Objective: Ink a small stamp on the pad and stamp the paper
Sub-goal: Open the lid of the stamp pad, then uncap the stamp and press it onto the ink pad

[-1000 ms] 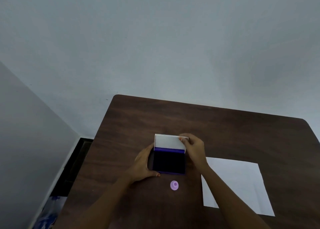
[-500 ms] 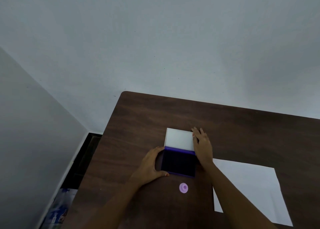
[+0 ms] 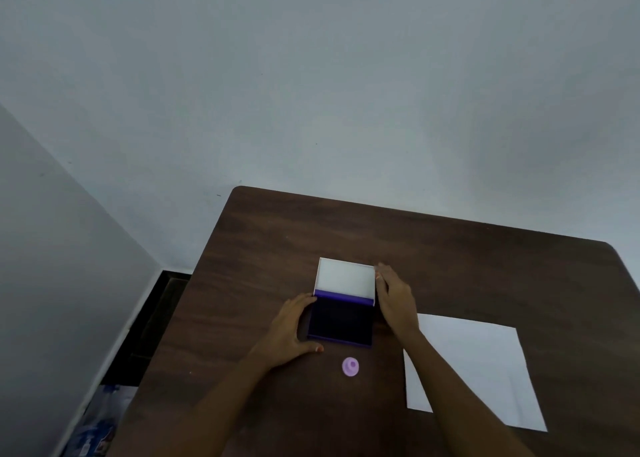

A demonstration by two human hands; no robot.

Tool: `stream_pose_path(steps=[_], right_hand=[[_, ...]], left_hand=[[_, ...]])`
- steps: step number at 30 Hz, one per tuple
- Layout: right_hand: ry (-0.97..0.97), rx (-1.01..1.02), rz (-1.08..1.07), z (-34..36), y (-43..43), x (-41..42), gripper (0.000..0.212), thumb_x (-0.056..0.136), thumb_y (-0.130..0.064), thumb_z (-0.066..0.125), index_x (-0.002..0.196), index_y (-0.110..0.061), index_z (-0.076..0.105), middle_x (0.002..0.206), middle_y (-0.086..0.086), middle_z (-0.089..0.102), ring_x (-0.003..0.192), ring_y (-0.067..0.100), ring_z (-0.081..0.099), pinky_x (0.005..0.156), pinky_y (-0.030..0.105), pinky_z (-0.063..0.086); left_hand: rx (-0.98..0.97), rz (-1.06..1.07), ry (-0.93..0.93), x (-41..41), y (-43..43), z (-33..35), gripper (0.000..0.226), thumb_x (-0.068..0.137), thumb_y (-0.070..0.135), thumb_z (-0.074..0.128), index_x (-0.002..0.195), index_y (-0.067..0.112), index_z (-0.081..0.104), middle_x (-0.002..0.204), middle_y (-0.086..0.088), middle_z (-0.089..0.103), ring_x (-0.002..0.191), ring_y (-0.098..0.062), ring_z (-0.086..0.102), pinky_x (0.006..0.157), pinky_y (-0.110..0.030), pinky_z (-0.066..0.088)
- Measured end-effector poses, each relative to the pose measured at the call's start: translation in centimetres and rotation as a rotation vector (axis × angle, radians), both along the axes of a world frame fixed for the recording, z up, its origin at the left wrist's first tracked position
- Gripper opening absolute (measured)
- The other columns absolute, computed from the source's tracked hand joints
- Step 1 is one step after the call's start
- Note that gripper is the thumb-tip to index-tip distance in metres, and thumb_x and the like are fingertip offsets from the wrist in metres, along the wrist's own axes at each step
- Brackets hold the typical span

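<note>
A purple ink pad (image 3: 341, 322) lies on the dark wooden table (image 3: 450, 256) with its white lid (image 3: 346, 279) folded back flat behind it. My left hand (image 3: 292, 332) cups the pad's left side, thumb at its near corner. My right hand (image 3: 394, 299) rests flat along the right edge of the lid and pad, fingers straight. A small round pink stamp (image 3: 350, 366) stands on the table just in front of the pad, untouched. A white sheet of paper (image 3: 485, 366) lies to the right, partly under my right forearm.
The table stands against a pale wall, its far left corner rounded. Left of the table, on the floor, lie a dark frame (image 3: 152, 321) and a blue-printed bag (image 3: 97, 425).
The lid has gone from standing half-open to lying flat behind the pad. My right hand let go of the lid's edge and now lies flat beside it. The camera shifted.
</note>
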State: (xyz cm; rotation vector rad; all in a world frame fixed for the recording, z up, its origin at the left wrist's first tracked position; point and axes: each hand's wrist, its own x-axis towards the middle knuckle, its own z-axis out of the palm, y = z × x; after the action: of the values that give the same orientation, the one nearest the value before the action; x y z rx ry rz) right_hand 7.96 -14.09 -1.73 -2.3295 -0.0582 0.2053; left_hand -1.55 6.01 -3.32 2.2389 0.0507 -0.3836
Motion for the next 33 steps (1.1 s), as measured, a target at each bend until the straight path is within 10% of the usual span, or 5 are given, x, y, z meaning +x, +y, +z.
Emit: stream_pose_path(steps=[7,14,22,33], right_hand=[[0.024,-0.009,0.183,2.3,-0.7,-6.1,0.024,0.093,-0.019,0.046,0.108,-0.009,0.062,0.112,0.012,0.067,0.103,0.018,0.060,0.088,0.027,0.049],[0.092,-0.120,0.387,1.7,-0.6,-12.7,0.042,0.088,-0.032,0.055,0.125,-0.016,0.050,0.134,0.003,0.053,0.123,0.015,0.048,0.107,0.027,0.035],[0.257,0.161,0.099,1.3,0.1,-13.5,0.032,0.091,-0.028,0.048,0.112,-0.007,0.061,0.115,0.014,0.064,0.107,0.024,0.058,0.094,0.025,0.041],[0.498,0.623,-0.277,2.2,-0.9,-13.3,0.032,0.084,-0.027,0.063,0.110,-0.009,0.063,0.104,0.006,0.065,0.092,0.018,0.061,0.078,0.023,0.050]], left_hand=[[0.161,0.043,-0.072,-2.4,-1.6,1.0,0.087,0.069,0.039,0.074,0.140,0.029,0.025,0.153,0.003,0.020,0.142,-0.016,0.016,0.119,-0.041,0.014],[0.250,0.076,-0.136,-6.1,-4.1,1.3,0.059,0.084,0.028,0.060,0.137,0.028,0.034,0.151,0.004,0.025,0.141,-0.014,0.017,0.116,-0.038,0.009],[-0.079,0.310,-0.038,-8.1,-6.7,1.7,0.036,0.086,0.003,0.057,0.120,0.011,0.055,0.120,-0.008,0.061,0.102,-0.007,0.054,0.096,-0.021,0.046],[-0.479,0.542,-0.058,-7.2,-9.3,3.5,0.028,0.080,0.010,0.069,0.107,0.014,0.065,0.108,-0.008,0.069,0.099,-0.017,0.064,0.092,-0.028,0.052]])
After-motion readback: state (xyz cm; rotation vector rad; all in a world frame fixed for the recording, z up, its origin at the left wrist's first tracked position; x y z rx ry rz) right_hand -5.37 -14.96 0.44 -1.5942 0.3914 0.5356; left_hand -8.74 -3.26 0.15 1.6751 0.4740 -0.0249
